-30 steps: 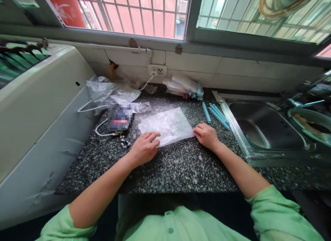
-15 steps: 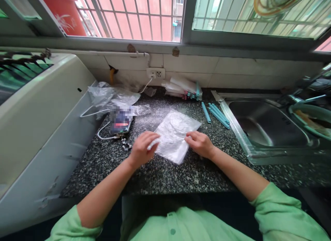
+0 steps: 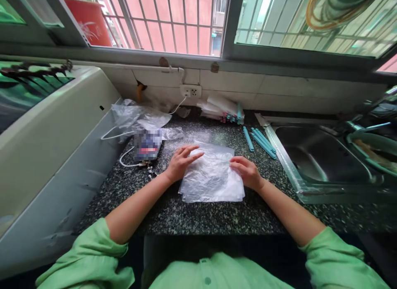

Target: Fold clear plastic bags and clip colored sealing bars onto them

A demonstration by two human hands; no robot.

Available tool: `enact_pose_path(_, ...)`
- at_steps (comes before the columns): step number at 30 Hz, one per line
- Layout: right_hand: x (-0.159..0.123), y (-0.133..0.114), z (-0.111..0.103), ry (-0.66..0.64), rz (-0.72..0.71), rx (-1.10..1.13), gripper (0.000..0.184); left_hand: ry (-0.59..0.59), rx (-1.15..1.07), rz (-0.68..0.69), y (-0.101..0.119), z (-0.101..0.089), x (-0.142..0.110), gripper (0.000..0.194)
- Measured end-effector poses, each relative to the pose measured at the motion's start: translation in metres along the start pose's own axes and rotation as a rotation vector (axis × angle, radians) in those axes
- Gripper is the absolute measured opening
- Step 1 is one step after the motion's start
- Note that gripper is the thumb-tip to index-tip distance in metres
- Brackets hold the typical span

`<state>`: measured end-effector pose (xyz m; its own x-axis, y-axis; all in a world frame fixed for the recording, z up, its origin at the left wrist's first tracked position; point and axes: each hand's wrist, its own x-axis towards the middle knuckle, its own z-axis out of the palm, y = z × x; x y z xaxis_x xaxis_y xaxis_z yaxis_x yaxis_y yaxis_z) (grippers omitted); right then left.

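Note:
A stack of thin, crinkled clear plastic bags [image 3: 214, 177] lies on the dark speckled counter [image 3: 173, 216] in front of me. My left hand [image 3: 183, 161] is at the stack's left side, its fingers stretched out over the plastic. At the right edge, my right hand [image 3: 248, 172] has its thumb and fingers closed on the bags. Beyond them, to the right, lie several blue plastic strips [image 3: 263, 143]. Against the wall rests a pile of folded plastic bags [image 3: 221, 108] with blue and pink strips at their ends.
A phone [image 3: 148, 145] with a white charging cable [image 3: 125, 164] lies to the left, beside loose clear plastic [image 3: 139, 115]. A metal sink [image 3: 319, 156] is set into the counter at right, with a green basin [image 3: 372, 150] over it. A white appliance [image 3: 77, 127] stands at left.
The bags have turned from a slant to lie nearly square to me. My left hand has moved up and its fingers have straightened. My right hand has come lower along the edge.

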<state>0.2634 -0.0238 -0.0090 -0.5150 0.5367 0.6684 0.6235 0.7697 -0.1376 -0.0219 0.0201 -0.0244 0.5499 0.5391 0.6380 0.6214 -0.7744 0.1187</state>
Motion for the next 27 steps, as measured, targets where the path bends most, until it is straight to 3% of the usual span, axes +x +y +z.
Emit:
enact_pose_path(3,0.001,0.005,0.001,-0.057,0.002,-0.160,0.024,-0.014,-0.063,0.136,0.000,0.000,-0.001,0.021)
enact_pose_path(6,0.001,0.011,0.004,-0.211,-0.078,-0.201,0.019,-0.135,-0.083,0.219,-0.001,-0.004,-0.007,0.021)
enact_pose_path(10,0.002,0.015,0.006,-0.322,-0.067,-0.099,0.022,-0.293,-0.169,0.187,0.002,-0.009,-0.010,0.022)
enact_pose_path(16,0.002,0.019,0.003,-0.284,0.096,0.217,0.013,-0.308,-0.454,0.022,0.005,-0.010,-0.007,0.025)
enact_pose_path(19,0.002,0.023,0.006,-0.237,0.214,0.320,0.017,-0.291,-0.636,-0.160,0.002,-0.010,-0.007,0.020)
enact_pose_path(23,0.004,0.021,0.014,-0.218,0.431,0.272,0.038,-0.332,-0.661,-0.487,0.004,-0.012,-0.005,0.040)
enact_pose_path(27,0.010,0.011,0.021,-0.164,0.645,0.149,0.031,-0.238,-0.640,-0.670,0.012,-0.009,0.001,0.039)
